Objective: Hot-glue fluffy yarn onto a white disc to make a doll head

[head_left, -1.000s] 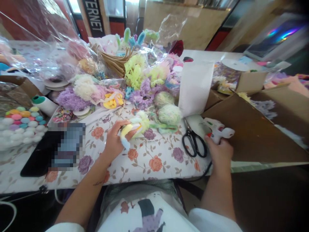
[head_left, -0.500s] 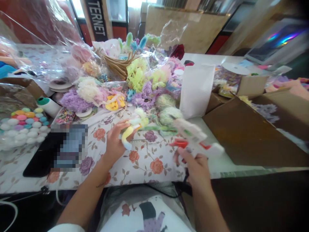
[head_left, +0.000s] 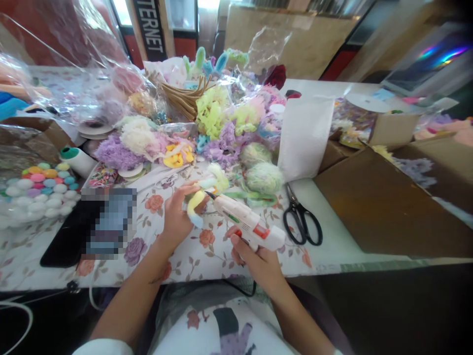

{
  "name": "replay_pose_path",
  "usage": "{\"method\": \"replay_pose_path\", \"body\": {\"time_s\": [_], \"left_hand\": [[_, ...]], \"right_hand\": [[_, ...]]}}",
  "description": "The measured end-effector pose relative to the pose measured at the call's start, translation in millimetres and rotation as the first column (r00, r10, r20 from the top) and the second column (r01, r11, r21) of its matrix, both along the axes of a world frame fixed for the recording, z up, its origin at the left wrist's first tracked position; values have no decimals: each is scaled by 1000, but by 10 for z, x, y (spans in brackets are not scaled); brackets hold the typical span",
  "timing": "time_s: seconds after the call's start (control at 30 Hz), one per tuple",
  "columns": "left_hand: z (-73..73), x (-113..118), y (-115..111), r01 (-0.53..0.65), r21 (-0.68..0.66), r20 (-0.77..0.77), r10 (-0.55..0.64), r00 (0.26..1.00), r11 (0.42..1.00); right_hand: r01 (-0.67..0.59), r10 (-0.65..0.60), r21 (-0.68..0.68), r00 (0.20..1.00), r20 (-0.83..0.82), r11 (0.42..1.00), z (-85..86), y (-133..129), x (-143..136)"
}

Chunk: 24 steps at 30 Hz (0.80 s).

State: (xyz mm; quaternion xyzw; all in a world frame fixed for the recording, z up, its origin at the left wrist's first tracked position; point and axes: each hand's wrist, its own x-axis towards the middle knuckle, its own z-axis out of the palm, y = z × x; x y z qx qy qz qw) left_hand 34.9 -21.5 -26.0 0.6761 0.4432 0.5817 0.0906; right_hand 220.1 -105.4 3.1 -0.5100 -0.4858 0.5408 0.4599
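Note:
My left hand [head_left: 180, 211] is closed around a fuzzy pastel piece [head_left: 197, 203], yellow and pale blue, that looks bent from pipe cleaner. Part of it is hidden by my fingers. In my right hand [head_left: 258, 261] is a white hot glue gun [head_left: 242, 217] with red parts, its dark nozzle pointing left at the fuzzy piece. Whether the nozzle touches it I cannot tell. Black-handled scissors [head_left: 302, 222] lie on the table to the right of the glue gun. Behind it are a green ribbon strip [head_left: 254, 198] and a pale green yarn ball [head_left: 264, 177].
A phone [head_left: 111, 222] lies left on the flowered tablecloth [head_left: 148, 251], near a bag of coloured pompoms [head_left: 42, 192]. Yarn bundles [head_left: 221, 143] and brown stems [head_left: 186, 98] crowd the back. An open cardboard box [head_left: 388, 207] stands at the right.
My right hand has brought the glue gun leftward, its nozzle now at the fuzzy piece. The scissors at the right are uncovered. My left hand stays almost in place.

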Motion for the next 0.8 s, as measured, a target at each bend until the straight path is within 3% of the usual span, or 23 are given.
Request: {"method": "replay_pose_path", "body": {"time_s": [0.17,0.33,0.8], "left_hand": [[23,-3,-10,-2,-6,-19,2,1000,1000],[21,6,-12,-2,-8,-15,2,1000,1000],[-17,15,7,14,-27,28,-13,1000,1000]], "right_hand": [[16,-15,-36,1000,23,999,-11,20,-8],[-48,49,-13,997,62,999,-51,47,25],[64,-61,-50,997,47,997,-107,37,21]]}}
